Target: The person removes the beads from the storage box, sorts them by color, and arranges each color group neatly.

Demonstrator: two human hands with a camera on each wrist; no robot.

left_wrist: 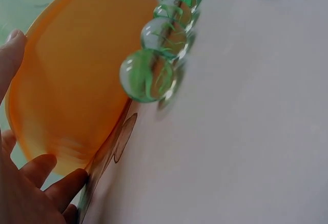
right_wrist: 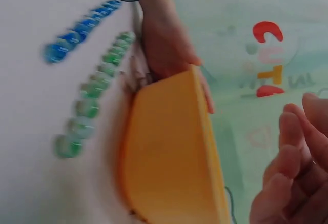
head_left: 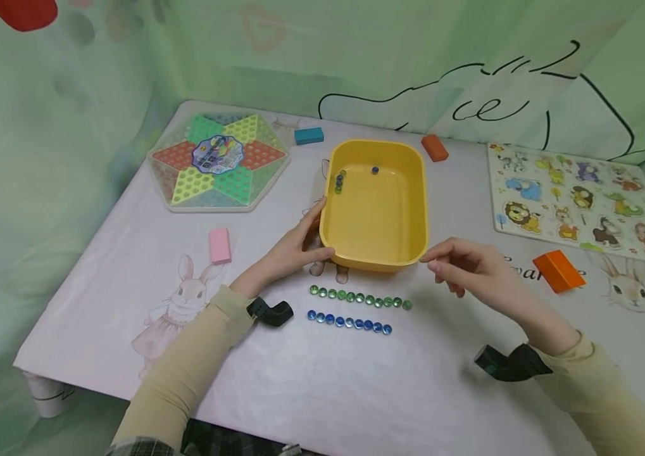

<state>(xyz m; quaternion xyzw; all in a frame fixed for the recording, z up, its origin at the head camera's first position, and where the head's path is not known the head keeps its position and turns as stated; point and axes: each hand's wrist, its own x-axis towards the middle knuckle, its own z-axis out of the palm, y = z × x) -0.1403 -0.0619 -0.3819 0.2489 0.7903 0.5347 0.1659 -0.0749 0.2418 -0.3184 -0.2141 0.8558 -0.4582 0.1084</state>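
A yellow plastic basin [head_left: 376,218] sits on the table with several green and blue marbles [head_left: 338,182] by its left wall and one blue marble [head_left: 375,170] farther back. My left hand [head_left: 294,246] holds its near left corner, thumb at the rim and fingers along the outer wall. By the near right corner is my right hand [head_left: 467,269], loosely bent and holding nothing; its fingertips [right_wrist: 279,183] show in the right wrist view. Before the basin runs a row of green marbles [head_left: 360,297], with a row of blue marbles [head_left: 349,322] nearer to me.
A hexagonal checkers board [head_left: 194,187] lies at the back left and an animal puzzle board [head_left: 538,190] at the right. Around the basin are pink [head_left: 220,246], blue [head_left: 309,135] and orange [head_left: 435,147] blocks. Another orange block [head_left: 559,271] lies beyond my right hand.
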